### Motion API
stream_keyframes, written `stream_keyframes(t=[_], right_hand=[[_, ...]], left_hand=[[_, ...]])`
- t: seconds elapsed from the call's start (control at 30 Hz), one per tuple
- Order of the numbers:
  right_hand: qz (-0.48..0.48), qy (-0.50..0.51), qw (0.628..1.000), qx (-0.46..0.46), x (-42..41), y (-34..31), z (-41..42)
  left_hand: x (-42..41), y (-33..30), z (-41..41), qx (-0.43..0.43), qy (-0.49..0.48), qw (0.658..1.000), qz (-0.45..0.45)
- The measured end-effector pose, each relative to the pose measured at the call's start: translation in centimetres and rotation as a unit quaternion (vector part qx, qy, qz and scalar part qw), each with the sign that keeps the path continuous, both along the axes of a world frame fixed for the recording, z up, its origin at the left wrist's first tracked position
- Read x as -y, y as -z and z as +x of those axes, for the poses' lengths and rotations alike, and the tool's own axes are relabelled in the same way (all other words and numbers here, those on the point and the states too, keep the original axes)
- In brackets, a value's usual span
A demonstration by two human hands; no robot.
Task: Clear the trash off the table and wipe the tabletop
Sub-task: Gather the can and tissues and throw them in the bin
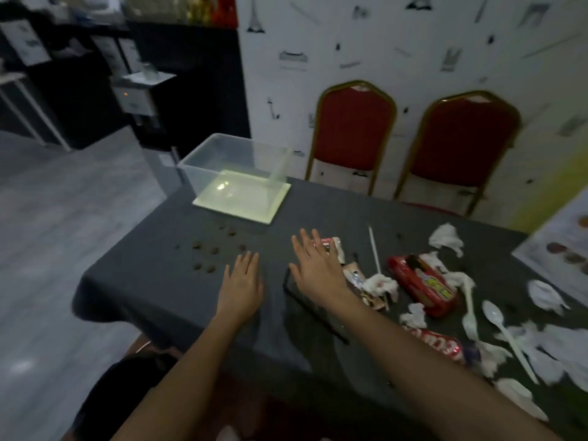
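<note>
A dark grey tablecloth covers the table [165, 281]. My left hand [241, 286] lies flat on the cloth with straight fingers. My right hand [313, 262] stretches out flat, its fingertips over a red-and-white wrapper [332, 245]. Several brown crumbs [206, 249] dot the cloth left of my hands. To the right lie a red snack packet [421, 288], another red packet [437, 345], crumpled white tissues [445, 240], a white straw [374, 249], a white plastic spoon [506, 332] and a plastic fork [469, 310].
A clear plastic bin [235, 160] stands on a pale board at the table's far left corner. Two red chairs [354, 135] stand against the patterned wall behind the table. A printed sheet [560, 246] lies at the right edge. Grey floor lies to the left.
</note>
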State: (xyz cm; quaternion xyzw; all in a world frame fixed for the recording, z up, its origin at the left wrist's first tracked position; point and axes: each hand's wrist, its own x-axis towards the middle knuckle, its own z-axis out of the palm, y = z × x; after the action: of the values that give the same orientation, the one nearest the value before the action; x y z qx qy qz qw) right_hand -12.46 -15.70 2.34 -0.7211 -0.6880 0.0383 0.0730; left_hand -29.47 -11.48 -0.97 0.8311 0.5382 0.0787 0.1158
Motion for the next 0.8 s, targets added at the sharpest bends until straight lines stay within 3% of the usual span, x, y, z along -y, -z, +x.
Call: stream_keyframes(t=[0.3,0.57,0.7,0.8], right_hand=[[-0.014,0.199,0.980,0.021,10.2,0.5,11.9],[0.005,0.346,0.938,0.002,18.3,1.9,16.8],[-0.034,0.386,0.922,-0.008,19.3,2.6,18.1],[-0.034,0.395,0.918,-0.014,19.1,3.0,18.8]], left_hand=[[2.2,0.2,11.8,0.023,0.197,0.980,0.002],[7.2,0.8,17.8,0.052,0.389,0.919,-0.030],[9.9,0.5,18.3,-0.030,0.477,0.877,-0.047],[10.7,1.5,18.4,-0.083,0.496,0.863,-0.038]])
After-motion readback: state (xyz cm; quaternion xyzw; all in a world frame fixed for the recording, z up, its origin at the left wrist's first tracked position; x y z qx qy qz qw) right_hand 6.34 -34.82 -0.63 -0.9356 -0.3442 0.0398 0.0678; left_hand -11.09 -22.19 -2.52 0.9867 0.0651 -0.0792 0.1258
